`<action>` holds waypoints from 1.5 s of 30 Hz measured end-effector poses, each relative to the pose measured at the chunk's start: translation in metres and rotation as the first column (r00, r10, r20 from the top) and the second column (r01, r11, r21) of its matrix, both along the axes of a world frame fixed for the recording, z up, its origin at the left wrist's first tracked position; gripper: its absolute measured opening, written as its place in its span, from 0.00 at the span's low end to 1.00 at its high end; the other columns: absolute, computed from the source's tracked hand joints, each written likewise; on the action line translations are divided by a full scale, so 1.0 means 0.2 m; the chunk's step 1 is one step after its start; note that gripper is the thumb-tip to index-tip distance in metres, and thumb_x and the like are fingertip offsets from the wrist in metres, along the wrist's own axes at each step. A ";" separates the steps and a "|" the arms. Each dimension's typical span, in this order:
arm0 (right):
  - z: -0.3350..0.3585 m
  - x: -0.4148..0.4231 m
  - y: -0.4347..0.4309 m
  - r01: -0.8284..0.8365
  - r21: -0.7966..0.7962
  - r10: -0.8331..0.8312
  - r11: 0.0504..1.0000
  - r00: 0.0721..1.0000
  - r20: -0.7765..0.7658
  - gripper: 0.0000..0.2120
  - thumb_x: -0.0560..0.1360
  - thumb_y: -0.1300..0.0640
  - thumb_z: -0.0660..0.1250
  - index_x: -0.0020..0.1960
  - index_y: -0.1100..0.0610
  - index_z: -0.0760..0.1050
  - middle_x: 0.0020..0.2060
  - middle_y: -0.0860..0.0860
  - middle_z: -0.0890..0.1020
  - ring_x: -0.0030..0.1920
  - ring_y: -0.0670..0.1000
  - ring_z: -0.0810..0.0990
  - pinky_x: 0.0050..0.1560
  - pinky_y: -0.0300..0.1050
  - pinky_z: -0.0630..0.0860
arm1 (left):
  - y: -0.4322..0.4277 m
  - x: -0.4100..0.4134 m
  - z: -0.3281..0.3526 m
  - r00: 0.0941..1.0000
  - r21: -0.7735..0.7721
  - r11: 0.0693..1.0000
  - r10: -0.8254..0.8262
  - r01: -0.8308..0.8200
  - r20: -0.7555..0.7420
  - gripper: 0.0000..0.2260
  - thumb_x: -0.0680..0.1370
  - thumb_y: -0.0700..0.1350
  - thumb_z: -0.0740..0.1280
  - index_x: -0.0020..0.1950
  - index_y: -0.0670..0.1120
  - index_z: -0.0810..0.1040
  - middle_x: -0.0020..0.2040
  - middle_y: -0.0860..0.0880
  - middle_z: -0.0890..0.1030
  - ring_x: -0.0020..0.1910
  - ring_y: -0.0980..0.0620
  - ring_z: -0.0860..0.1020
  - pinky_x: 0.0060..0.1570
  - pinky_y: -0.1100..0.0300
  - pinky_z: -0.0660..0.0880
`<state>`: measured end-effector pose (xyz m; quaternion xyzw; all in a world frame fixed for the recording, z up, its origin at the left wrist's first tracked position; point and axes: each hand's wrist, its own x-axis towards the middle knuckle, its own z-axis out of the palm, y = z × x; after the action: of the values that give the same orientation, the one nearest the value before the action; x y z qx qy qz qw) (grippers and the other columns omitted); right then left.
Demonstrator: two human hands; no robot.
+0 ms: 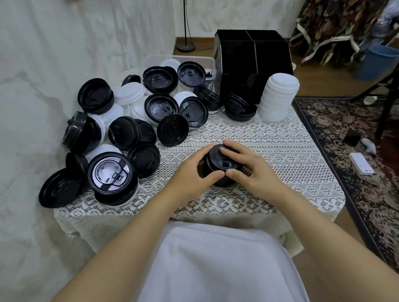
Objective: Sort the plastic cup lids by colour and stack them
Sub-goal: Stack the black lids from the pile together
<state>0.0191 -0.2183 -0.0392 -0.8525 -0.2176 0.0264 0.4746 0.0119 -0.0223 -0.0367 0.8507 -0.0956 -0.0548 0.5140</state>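
Observation:
A short stack of black lids [219, 166] stands on the lace-covered table [274, 151] near its middle. My left hand [190, 172] grips the stack from the left, thumb at its front. My right hand [248, 166] holds it from the right, with fingers lying over the top lid. A tall stack of white lids [277, 96] stands at the back right. Beside it sits a low stack of black lids [239, 108]. A loose heap of black and white lids [127, 122] covers the table's left and back.
A clear plastic bin [180, 59] holds more lids at the back. A black divided box [253, 55] stands at the back right. White cloth hangs along the left. A patterned rug, a chair and a blue bucket [377, 60] lie to the right.

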 end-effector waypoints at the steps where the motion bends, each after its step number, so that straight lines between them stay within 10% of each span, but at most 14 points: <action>1: 0.00 0.00 0.00 0.003 -0.006 -0.003 1.000 1.000 -0.002 0.25 0.75 0.49 0.68 0.71 0.51 0.71 0.73 0.41 0.67 0.74 0.38 0.61 0.73 0.38 0.57 | 0.00 0.00 0.00 1.000 0.012 1.000 -0.003 0.003 -0.001 0.32 0.75 0.48 0.72 0.76 0.53 0.63 0.68 0.57 0.71 0.67 0.58 0.70 0.67 0.61 0.66; 10: 0.03 -0.02 -0.02 -0.016 -0.057 0.009 0.998 0.993 -0.120 0.34 0.71 0.59 0.75 0.70 0.38 0.66 0.74 0.40 0.59 0.72 0.38 0.60 0.68 0.27 0.58 | 0.03 -0.01 0.03 0.997 0.091 0.993 -0.067 0.069 -0.027 0.37 0.73 0.45 0.74 0.77 0.56 0.59 0.67 0.56 0.71 0.66 0.58 0.69 0.65 0.64 0.64; 13: 0.01 -0.02 0.00 -0.016 -0.124 0.007 0.992 0.998 -0.070 0.39 0.68 0.60 0.77 0.70 0.38 0.63 0.68 0.46 0.66 0.68 0.42 0.67 0.71 0.38 0.64 | 0.00 -0.02 0.04 0.996 0.165 0.982 -0.091 0.087 0.015 0.40 0.71 0.41 0.75 0.76 0.56 0.58 0.61 0.61 0.70 0.61 0.62 0.68 0.56 0.75 0.62; 30: 0.01 0.21 0.09 0.027 -0.038 -0.030 0.999 0.996 -0.080 0.45 0.68 0.63 0.77 0.77 0.47 0.58 0.67 0.45 0.69 0.68 0.43 0.69 0.68 0.42 0.69 | 0.02 0.23 0.00 1.000 0.012 1.000 0.013 -0.013 -0.010 0.38 0.70 0.54 0.76 0.75 0.55 0.60 0.67 0.55 0.72 0.66 0.55 0.71 0.68 0.52 0.68; 36: 0.07 0.24 0.05 0.041 0.202 0.009 0.979 0.970 -0.242 0.31 0.72 0.66 0.63 0.71 0.44 0.68 0.68 0.47 0.73 0.62 0.44 0.75 0.62 0.44 0.75 | 0.03 0.22 -0.01 0.999 -0.003 0.999 0.036 -0.036 -0.007 0.36 0.70 0.55 0.75 0.73 0.60 0.61 0.66 0.59 0.73 0.65 0.57 0.71 0.66 0.55 0.69; 40: 0.13 0.37 0.04 0.407 0.088 -0.410 0.909 0.912 0.021 0.19 0.80 0.62 0.60 0.71 0.57 0.71 0.67 0.51 0.75 0.66 0.48 0.74 0.66 0.40 0.68 | 0.04 0.21 0.01 0.999 0.015 0.999 0.041 -0.041 0.003 0.35 0.71 0.54 0.75 0.73 0.60 0.60 0.65 0.60 0.72 0.64 0.57 0.71 0.64 0.57 0.67; 45: 0.19 0.58 0.05 0.494 -0.223 -0.455 0.840 0.866 0.208 0.19 0.81 0.56 0.61 0.70 0.60 0.71 0.66 0.56 0.76 0.66 0.56 0.74 0.65 0.49 0.70 | 0.04 0.20 0.00 0.999 0.004 0.999 0.040 -0.040 -0.011 0.35 0.71 0.55 0.75 0.73 0.62 0.60 0.64 0.61 0.72 0.64 0.57 0.71 0.63 0.58 0.67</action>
<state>0.1357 -0.2086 -0.0021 -0.9356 -0.0279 -0.1255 0.3288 0.0528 -0.0147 -0.0360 0.8532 -0.0754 -0.0495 0.5138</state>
